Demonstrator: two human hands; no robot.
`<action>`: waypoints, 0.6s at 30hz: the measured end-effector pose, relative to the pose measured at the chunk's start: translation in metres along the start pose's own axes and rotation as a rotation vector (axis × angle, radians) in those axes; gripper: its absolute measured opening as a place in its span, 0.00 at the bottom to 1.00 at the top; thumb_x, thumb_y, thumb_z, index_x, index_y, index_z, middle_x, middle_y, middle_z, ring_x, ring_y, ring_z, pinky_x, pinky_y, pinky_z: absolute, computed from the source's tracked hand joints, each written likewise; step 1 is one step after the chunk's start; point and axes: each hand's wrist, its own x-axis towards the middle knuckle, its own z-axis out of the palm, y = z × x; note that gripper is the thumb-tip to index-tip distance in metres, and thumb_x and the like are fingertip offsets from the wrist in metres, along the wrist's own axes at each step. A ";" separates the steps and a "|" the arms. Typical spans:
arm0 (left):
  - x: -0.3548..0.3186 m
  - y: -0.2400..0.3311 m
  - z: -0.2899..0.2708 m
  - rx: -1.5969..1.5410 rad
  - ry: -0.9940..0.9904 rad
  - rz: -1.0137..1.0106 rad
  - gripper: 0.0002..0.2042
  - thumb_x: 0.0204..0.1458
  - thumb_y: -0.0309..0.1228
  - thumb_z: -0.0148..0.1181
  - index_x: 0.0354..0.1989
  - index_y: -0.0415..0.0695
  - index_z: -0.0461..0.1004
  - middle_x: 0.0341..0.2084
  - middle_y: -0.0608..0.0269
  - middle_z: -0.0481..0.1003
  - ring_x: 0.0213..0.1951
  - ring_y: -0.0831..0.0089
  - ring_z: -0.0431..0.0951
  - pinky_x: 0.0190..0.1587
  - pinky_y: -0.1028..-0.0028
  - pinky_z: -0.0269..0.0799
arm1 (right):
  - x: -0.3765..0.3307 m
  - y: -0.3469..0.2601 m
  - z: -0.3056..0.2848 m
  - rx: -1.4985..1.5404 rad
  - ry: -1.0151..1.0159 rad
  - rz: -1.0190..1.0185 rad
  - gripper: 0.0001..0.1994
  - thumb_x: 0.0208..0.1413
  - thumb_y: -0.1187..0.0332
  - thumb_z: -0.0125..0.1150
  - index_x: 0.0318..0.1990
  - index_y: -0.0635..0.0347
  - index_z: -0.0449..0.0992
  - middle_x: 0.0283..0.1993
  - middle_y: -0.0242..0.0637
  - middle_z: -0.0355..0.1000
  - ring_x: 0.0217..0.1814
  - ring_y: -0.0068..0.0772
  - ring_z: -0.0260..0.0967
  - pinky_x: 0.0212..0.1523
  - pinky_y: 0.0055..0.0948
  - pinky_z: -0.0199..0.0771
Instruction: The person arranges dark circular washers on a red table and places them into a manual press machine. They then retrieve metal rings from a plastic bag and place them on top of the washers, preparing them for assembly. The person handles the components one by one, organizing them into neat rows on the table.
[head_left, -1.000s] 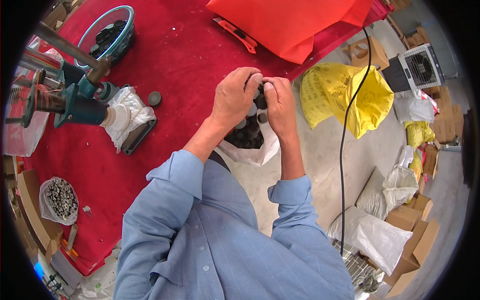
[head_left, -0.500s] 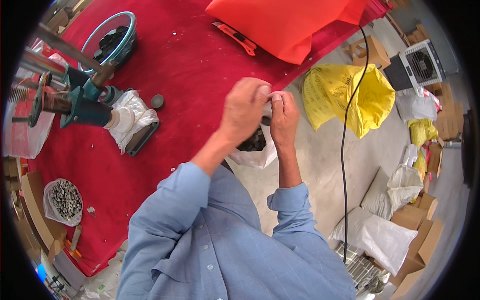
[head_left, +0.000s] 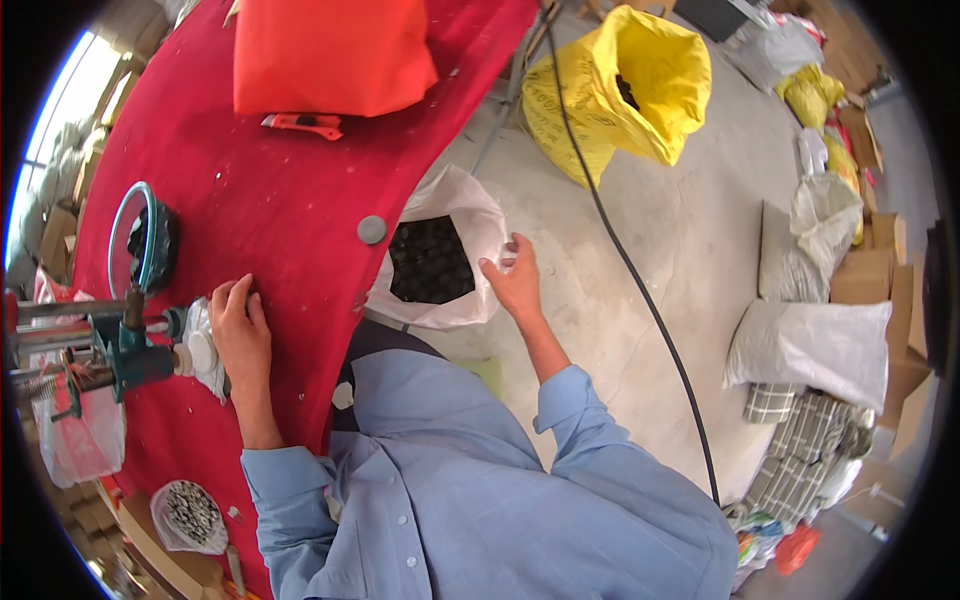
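My left hand (head_left: pixel 240 335) is over the red-covered table, its fingers stretched out and slightly bent beside the white plastic-wrapped pad (head_left: pixel 208 348) of a green hand press (head_left: pixel 130 350). Its palm side is hidden. My right hand (head_left: pixel 514 280) has its fingers apart at the right rim of a white sack (head_left: pixel 478 200), with nothing visible in it. Inside the sack lie many small dark round pieces (head_left: pixel 432 260). A grey round cap (head_left: pixel 372 230) sits on the table edge by the sack.
A red cutter knife (head_left: pixel 305 124) lies by an orange-red bag (head_left: pixel 330 60). A blue-rimmed basin (head_left: pixel 145 240) and a bag of small metal parts (head_left: pixel 190 515) stand at left. A yellow sack (head_left: pixel 570 120) and a black cable (head_left: pixel 640 290) are at right.
My hands, together with fingertips meeting above the white sack before, have parted. The left went left to the press, the right to the sack's rim. The view has shifted, showing the sack's contents.
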 end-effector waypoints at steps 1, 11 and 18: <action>0.004 0.008 -0.004 -0.053 -0.002 -0.013 0.17 0.63 0.23 0.61 0.61 0.39 0.79 0.54 0.44 0.77 0.53 0.48 0.79 0.57 0.57 0.76 | 0.000 0.002 0.004 0.022 -0.001 0.013 0.36 0.53 0.63 0.74 0.67 0.68 0.67 0.60 0.54 0.73 0.53 0.49 0.77 0.56 0.43 0.78; 0.027 0.151 0.034 -0.432 -0.100 0.274 0.20 0.61 0.19 0.59 0.62 0.41 0.80 0.58 0.50 0.78 0.58 0.54 0.80 0.59 0.62 0.75 | 0.013 0.016 0.019 -0.123 0.098 -0.064 0.36 0.52 0.62 0.71 0.68 0.67 0.67 0.63 0.57 0.71 0.63 0.57 0.71 0.66 0.50 0.72; 0.012 0.175 0.064 -0.281 -0.143 0.483 0.10 0.59 0.19 0.63 0.48 0.37 0.82 0.46 0.53 0.78 0.47 0.52 0.82 0.48 0.60 0.80 | 0.036 0.028 0.026 0.047 0.073 0.147 0.37 0.47 0.60 0.73 0.65 0.68 0.71 0.59 0.57 0.77 0.62 0.59 0.75 0.64 0.48 0.75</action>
